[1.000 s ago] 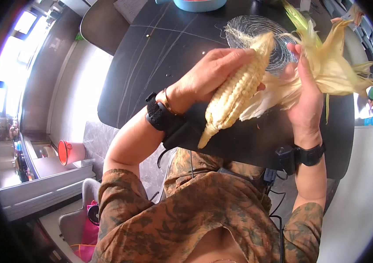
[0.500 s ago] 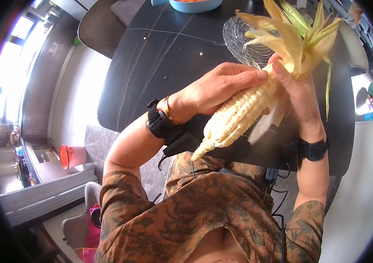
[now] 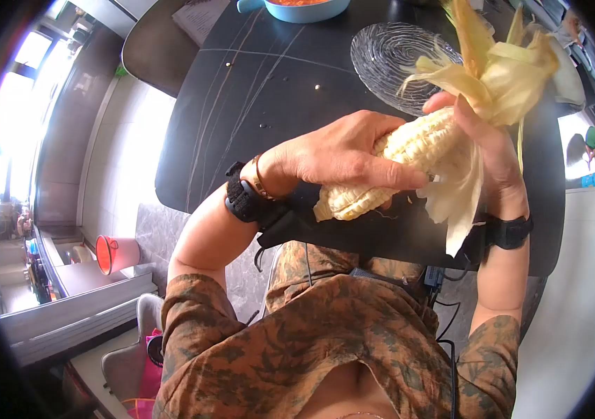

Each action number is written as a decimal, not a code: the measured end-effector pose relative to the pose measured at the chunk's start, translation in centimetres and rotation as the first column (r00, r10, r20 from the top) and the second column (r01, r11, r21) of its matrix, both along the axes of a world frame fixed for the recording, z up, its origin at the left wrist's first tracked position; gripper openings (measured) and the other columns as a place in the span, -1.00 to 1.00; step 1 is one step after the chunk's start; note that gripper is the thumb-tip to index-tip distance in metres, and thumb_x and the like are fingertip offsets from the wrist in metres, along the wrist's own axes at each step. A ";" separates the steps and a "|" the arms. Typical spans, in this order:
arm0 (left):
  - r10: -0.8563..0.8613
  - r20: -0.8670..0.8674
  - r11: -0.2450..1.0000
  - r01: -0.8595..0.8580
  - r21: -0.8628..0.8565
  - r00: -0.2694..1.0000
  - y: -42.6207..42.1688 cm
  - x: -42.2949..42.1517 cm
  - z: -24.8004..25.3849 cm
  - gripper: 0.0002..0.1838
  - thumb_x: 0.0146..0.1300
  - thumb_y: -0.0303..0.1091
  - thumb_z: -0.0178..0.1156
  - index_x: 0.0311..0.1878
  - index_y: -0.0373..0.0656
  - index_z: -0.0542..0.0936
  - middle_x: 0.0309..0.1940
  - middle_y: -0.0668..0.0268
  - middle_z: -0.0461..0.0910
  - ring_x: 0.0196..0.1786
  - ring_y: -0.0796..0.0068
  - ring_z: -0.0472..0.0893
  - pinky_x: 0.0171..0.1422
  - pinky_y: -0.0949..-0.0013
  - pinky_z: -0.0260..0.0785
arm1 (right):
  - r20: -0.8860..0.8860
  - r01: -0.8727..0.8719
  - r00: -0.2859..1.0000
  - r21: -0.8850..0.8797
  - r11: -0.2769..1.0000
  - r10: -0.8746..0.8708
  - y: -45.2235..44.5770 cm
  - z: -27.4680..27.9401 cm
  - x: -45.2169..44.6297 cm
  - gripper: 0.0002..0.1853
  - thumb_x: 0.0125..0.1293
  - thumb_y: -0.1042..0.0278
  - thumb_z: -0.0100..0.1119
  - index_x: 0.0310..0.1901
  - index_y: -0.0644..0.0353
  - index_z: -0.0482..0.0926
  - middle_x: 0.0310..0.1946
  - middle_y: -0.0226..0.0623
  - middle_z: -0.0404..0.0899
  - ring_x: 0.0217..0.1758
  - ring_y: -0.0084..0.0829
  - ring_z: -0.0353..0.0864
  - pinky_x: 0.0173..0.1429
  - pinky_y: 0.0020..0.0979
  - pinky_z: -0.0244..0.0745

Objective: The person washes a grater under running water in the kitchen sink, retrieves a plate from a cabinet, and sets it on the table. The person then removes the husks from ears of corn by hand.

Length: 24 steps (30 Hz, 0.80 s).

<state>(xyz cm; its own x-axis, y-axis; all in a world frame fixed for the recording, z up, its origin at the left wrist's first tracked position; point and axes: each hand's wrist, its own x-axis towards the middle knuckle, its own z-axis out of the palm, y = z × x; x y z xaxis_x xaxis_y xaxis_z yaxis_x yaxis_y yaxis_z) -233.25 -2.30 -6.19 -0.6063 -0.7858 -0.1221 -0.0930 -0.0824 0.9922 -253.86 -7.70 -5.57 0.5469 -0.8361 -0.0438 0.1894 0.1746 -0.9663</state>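
An ear of corn with pale kernels lies slantwise across both my hands, its tip pointing down and left. My left hand is closed around the middle of the cob, thumb along the near side. Around the base end, my right hand is closed just below the peeled-back husk. A loose strip of husk hangs down between the cob and my right wrist. Some fingers of both hands are hidden behind the corn.
A clear ridged glass plate rests on the dark table beyond the corn. At the far edge sits a light blue pan with orange-red contents. Small kernels dot the tabletop. A pink bucket stands on the floor at left.
The cob has turned and shifted, its tip now higher. My left hand has slid lower along it, thumb now on the near side. The husk strip hangs farther out, and more of the plate shows.
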 end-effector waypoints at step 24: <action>-0.051 -0.193 0.989 0.077 0.128 0.980 0.1 0.0 -0.6 -0.41 0.09 -0.17 0.34 0.03 -0.38 0.36 -0.35 0.29 0.56 -0.37 0.57 0.59 -0.29 0.52 0.48 | 0.136 0.126 0.976 0.283 0.951 -0.169 1.6 -0.9 0.7 -0.74 0.27 0.21 0.12 -0.14 0.22 0.48 -0.27 -0.34 0.53 -0.19 -0.53 0.54 -0.07 -0.48 0.50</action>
<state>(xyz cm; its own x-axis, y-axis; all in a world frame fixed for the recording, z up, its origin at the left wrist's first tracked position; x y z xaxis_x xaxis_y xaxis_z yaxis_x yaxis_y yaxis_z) -233.21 -2.15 -6.75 -0.6770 -0.7289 -0.1020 0.0856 -0.2156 0.9727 -253.19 -6.12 -6.44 0.4365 -0.8764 -0.2035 0.3780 0.3839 -0.8425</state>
